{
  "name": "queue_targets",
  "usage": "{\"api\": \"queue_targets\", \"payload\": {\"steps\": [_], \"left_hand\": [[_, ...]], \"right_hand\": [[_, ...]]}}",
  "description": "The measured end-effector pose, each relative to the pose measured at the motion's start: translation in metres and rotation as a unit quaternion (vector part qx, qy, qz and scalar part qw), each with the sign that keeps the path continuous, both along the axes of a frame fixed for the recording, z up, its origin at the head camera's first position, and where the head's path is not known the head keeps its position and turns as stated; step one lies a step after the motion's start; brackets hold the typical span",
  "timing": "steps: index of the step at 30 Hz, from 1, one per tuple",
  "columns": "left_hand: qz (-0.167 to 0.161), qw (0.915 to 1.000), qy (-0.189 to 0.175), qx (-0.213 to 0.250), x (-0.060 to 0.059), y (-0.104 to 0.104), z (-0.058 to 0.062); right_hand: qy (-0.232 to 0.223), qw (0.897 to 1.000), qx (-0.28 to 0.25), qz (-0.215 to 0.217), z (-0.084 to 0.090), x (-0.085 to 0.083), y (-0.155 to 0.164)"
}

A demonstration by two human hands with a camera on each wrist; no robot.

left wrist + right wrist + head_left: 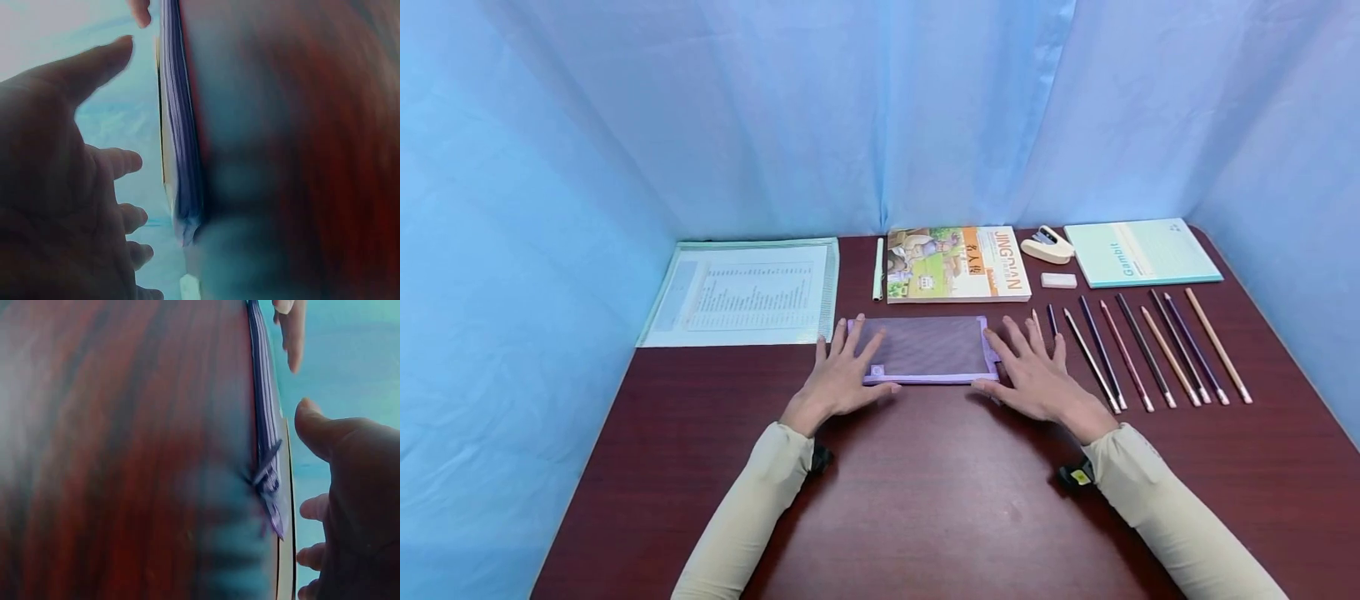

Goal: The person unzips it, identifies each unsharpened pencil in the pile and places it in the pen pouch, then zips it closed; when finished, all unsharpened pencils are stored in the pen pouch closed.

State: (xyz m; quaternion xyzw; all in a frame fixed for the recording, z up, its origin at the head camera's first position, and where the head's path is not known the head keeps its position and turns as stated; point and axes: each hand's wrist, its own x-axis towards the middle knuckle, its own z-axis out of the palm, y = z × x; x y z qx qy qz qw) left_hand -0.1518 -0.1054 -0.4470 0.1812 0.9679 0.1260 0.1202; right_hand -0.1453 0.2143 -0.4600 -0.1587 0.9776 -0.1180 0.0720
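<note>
A purple-edged mesh zip pouch (928, 348) lies flat on the dark red table. My left hand (842, 371) is at its left end, fingers spread and thumb stretched toward the near edge. At the opposite end is my right hand (1033, 375), likewise spread, its fingertips near the pouch's right border. Both wrist views show the pouch edge-on, with the left palm (56, 175) and right palm (359, 494) facing it and nothing gripped. A zipper pull (269, 481) shows at the right end. Whether any fingertip touches the pouch is hard to tell.
A clear document folder (741, 292) lies left. Behind the pouch are a pale green stick (878, 269), a book (958, 265), a stapler (1047, 245), an eraser (1059, 281) and a notepad (1142, 252). Several pencils (1126, 356) lie right of my right hand. Blue curtains surround the table.
</note>
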Motion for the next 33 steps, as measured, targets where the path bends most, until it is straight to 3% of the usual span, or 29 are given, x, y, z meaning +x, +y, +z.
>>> {"api": "queue_targets", "payload": {"steps": [9, 15, 23, 26, 29, 33], "left_hand": [[-0.004, 0.9978, -0.057, 0.033, -0.005, 0.002, -0.004], [-0.006, 0.9969, -0.074, 0.023, -0.008, 0.004, -0.009], [-0.006, 0.9960, -0.088, 0.014, -0.007, 0.009, -0.013], [-0.006, 0.9960, -0.089, 0.013, -0.008, 0.010, -0.013], [-0.006, 0.9959, -0.089, 0.012, -0.008, 0.010, -0.014], [-0.006, 0.9958, -0.090, 0.012, -0.009, 0.010, -0.015]], "right_hand": [[-0.022, 1.000, -0.017, 0.004, -0.007, 0.003, -0.013], [-0.024, 0.999, -0.020, 0.004, -0.006, 0.001, -0.019], [-0.042, 0.993, -0.112, -0.002, 0.002, -0.004, -0.019], [-0.021, 0.985, -0.169, -0.010, 0.006, -0.006, -0.017], [-0.020, 0.972, -0.234, -0.034, 0.009, -0.009, -0.014], [-0.067, 0.948, -0.302, -0.073, 0.007, -0.013, -0.011]]}}
